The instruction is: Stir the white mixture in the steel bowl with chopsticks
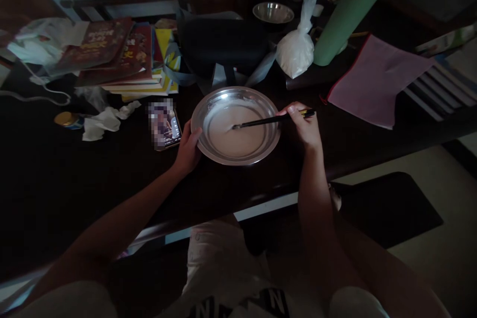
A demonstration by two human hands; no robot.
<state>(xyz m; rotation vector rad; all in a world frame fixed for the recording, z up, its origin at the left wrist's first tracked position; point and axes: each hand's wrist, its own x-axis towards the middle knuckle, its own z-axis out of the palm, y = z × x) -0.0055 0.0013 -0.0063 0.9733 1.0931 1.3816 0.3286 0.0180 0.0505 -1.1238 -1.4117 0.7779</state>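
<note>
A shallow steel bowl [208, 104] with a pale, milky mixture [238, 134] in it stands on the dark table [74, 179] in front of me. My left hand [188, 151] grips the bowl's left rim. My right hand [303, 126] holds dark chopsticks [268, 120] at the bowl's right side. Their tips reach into the mixture near the bowl's middle.
A phone [166, 126] lies just left of the bowl, with crumpled tissue [102, 121] and a small tin [67, 119] further left. Stacked books [122, 59], a dark bag [219, 47], a bag of white powder [296, 52], a green cylinder [350, 10], a second steel bowl [273, 12] and a pink folder [376, 79] crowd the back.
</note>
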